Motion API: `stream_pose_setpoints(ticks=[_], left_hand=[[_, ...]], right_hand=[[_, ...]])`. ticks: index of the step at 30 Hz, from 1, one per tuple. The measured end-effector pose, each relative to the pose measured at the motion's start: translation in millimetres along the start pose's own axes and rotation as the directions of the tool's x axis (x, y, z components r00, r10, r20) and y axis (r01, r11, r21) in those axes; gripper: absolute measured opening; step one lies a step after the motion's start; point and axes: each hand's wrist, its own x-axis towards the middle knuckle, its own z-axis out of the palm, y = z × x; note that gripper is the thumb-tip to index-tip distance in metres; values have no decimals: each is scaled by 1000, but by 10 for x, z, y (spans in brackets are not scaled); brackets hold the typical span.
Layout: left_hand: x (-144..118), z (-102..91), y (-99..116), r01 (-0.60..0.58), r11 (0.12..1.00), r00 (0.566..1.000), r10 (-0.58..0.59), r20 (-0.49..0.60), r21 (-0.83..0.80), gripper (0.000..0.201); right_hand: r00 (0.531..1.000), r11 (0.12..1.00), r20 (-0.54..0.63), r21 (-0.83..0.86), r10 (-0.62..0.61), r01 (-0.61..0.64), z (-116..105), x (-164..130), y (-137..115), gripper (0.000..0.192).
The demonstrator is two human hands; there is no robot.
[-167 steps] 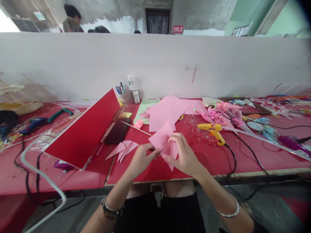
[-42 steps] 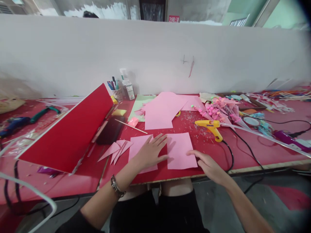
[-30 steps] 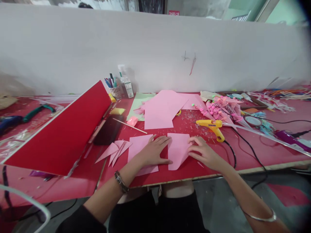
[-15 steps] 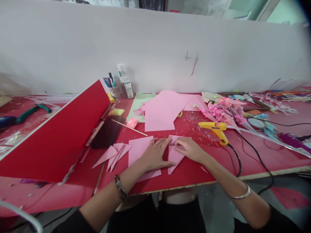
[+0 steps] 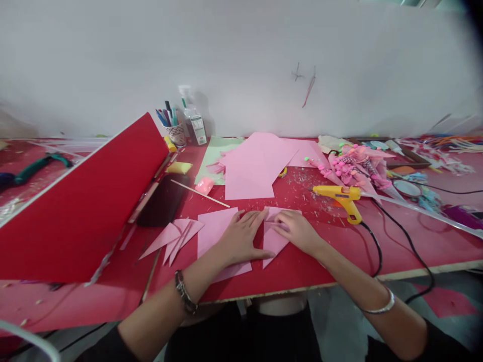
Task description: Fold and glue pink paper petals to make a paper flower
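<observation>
Our left hand [image 5: 243,239] lies spread with its palm down, its fingers stretched forward and its thumb held out to the side. It covers much of a flat, four-sided pink paper sheet [image 5: 211,229] near the front edge of the red-covered table [image 5: 302,261]. The thumb tip reaches over to a second, folded pink paper sheet [image 5: 273,246], which lies just to the right of the first, in front of us. Our right hand [image 5: 298,231] bends its fingers over the upper part of that folded sheet and hides some of the fold; we cannot tell whether it pinches the paper or only presses on it.

Close by on the left, we have a fan of pointed, folded pink paper pieces [image 5: 171,241] and, behind it, a dark flat slab [image 5: 162,201]. A thin, pale stick [image 5: 199,193] slants from over the slab toward the sheets. Farther left, a large, tilted red board with a white edge [image 5: 90,201] blocks our sight of part of the table.

Ahead of our hands, overlapping larger pink paper sheets [image 5: 249,173] partly cover a pale green sheet [image 5: 206,163]. Near our right hand lies a yellow glue gun [image 5: 339,196], with a heap of pink, bead-trimmed cones [image 5: 350,166] behind it.
</observation>
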Motion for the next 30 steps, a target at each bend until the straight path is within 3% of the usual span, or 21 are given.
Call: stream_pose_setpoints(ticks=[8,20,30], left_hand=[[-15,-13,12,-11,1000,1000,11,2,26,96],[-49,-49,29,-40,999,999,40,25,8,96],[-132,-119,74,-53,998,998,54,44,-20,84]], right_hand=[[997,995,-39,-77,66,-68,25,-4,-4,17],[998,994,-23,-87,66,-67,34,2,12,16],[998,988,-1,-144,58,-58,34,4,12,13]])
